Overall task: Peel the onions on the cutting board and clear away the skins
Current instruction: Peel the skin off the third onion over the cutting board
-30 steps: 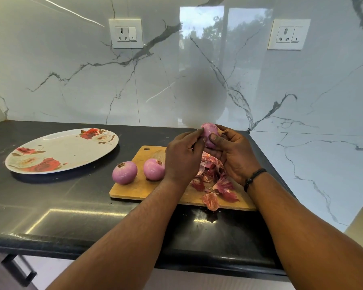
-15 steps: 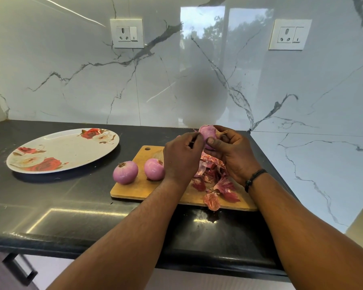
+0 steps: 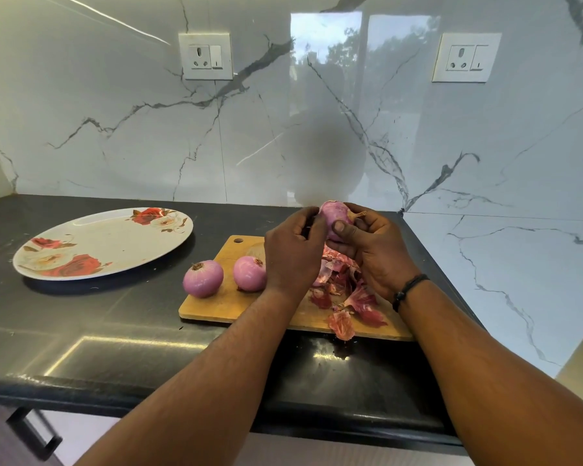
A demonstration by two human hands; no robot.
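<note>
My right hand [image 3: 371, 250] grips a pink onion [image 3: 334, 213] above the wooden cutting board [image 3: 223, 304], thumb pressed on its front. My left hand [image 3: 292, 250] has its fingers curled against the onion's left side; what they pinch is hidden. Two peeled onions lie on the board's left part, one at the edge [image 3: 202, 279] and one beside my left hand [image 3: 248, 273]. A pile of reddish onion skins [image 3: 347, 294] lies on the board under my hands, one piece reaching the front edge.
A large oval flowered plate [image 3: 101, 242] sits on the black counter [image 3: 81, 331] to the left of the board. Marble walls close the back and right sides. A drawer handle [image 3: 34, 432] shows below the counter's front edge.
Both hands stay at the held onion. My left fingers have shifted slightly along its left side, and the onion has turned a little in my right hand.
</note>
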